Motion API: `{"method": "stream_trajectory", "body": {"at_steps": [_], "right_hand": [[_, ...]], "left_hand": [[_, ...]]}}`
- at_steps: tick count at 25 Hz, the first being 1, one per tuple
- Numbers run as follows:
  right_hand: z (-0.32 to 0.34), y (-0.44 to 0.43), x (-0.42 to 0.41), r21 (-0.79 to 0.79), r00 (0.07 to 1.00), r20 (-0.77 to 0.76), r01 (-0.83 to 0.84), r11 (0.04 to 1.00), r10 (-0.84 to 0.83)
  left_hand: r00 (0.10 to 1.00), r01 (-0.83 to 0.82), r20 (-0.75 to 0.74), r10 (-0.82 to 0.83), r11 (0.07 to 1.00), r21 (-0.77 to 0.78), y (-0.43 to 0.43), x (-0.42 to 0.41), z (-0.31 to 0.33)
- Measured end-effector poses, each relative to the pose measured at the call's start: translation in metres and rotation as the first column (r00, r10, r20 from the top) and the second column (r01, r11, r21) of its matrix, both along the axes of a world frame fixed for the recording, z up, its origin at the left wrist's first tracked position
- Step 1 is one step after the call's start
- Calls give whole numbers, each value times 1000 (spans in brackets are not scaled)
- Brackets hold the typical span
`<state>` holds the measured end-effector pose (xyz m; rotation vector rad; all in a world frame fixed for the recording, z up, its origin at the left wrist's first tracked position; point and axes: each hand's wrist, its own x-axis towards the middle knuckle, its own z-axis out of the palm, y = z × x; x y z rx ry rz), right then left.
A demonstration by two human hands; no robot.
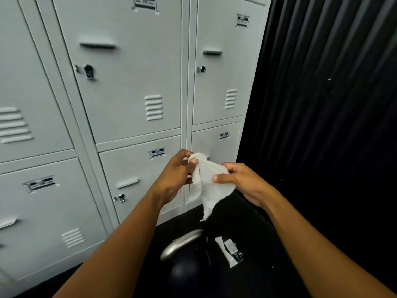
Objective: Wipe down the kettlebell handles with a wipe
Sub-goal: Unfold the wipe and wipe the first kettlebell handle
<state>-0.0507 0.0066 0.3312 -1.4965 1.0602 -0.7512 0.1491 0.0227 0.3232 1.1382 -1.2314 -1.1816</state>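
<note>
Lockers [129,82] behind; left hand [174,175], right hand [240,181] pinch wipe [210,186], hanging downward.

wipe [209,186]: white, crumpled, hanging in the air | kettlebell [184,261]: dark, grey handle [181,244], on floor below

Soft, even light is falling on the pale grey lockers [129,82], while the black ribbed wall [322,82] at the right is sinking into near darkness with only faint streaks showing. The wide lens is bowing the locker edges toward the frame's sides. The white wipe [211,186] is showing brightest, and the kettlebell handle [182,244] below is catching a dull sheen and looking blurred.
</note>
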Motion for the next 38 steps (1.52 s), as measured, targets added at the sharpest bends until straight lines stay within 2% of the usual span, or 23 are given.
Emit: {"method": "stream_trajectory", "body": {"at_steps": [2, 4, 6, 7, 10, 12, 13, 15, 18, 21, 23, 25, 27, 29, 30, 31, 33, 35, 38], "right_hand": [[-1, 7, 11, 109, 985, 174, -9, 994, -10], [-4, 17, 26, 209, 958, 285, -19, 978, -42], [-8, 26, 40, 237, 949, 307, -4, 972, -71], [-10, 30, 45, 246, 950, 300, 12, 969, -87], [-18, 45, 58, 211, 979, 168, 77, 974, -114], [-23, 55, 62, 136, 981, 73, 168, 976, -179], [-25, 59, 61, 128, 972, 89, 206, 970, -219], [-27, 67, 61, 220, 947, 228, 174, 960, -224], [-29, 72, 56, 309, 912, 379, 36, 950, -158], [-45, 65, 53, 290, 931, 336, 44, 956, -144], [-62, 60, 48, 228, 965, 203, 116, 967, -164], [-77, 55, 39, 154, 979, 73, 179, 972, -192], [-82, 55, 34, 24, 973, -111, 206, 978, -202], [-85, 51, 27, -115, 930, -284, 209, 971, -234], [-85, 51, 25, -146, 923, -299, 206, 968, -241], [-87, 50, 22, -139, 935, -254, 218, 966, -247], [-91, 50, 18, 48, 972, -8, 234, 971, -234], [-99, 50, 14, 244, 969, 195, 105, 964, -155], [-111, 51, 15, 319, 976, 201, 16, 948, -85]], "left_hand": [[998, -57, 12, 56, 998, 28, 12, 5, 3], [996, -79, -45, 82, 995, 67, 22, 13, 4], [988, -25, -150, 43, 992, 123, 33, 22, 0], [988, 15, -155, 7, 990, 143, 39, 28, -5], [995, 97, -49, -89, 974, 203, 54, 45, -24], [996, 74, -64, -62, 977, 199, 63, 57, -34], [996, 45, -83, -29, 979, 197, 68, 63, -36], [991, 37, -131, -9, 976, 213, 77, 75, -37], [978, 167, -160, -132, 960, 225, 84, 85, -42], [988, 142, 29, -149, 975, 168, 79, 91, -56], [977, 58, 197, -82, 991, 125, 71, 87, -67], [924, 12, 378, -52, 994, 109, 63, 84, -75], [830, 4, 554, -66, 994, 112, 56, 83, -81], [750, -13, 659, -45, 996, 83, 51, 79, -86], [742, -23, 671, -18, 998, 52, 52, 75, -88], [755, -32, 656, 8, 999, 24, 53, 69, -90], [825, -56, 563, 40, 998, 12, 56, 57, -95], [903, -43, 429, 25, 999, 32, 57, 42, -103], [942, -40, 336, 23, 998, 46, 56, 22, -127]]}}
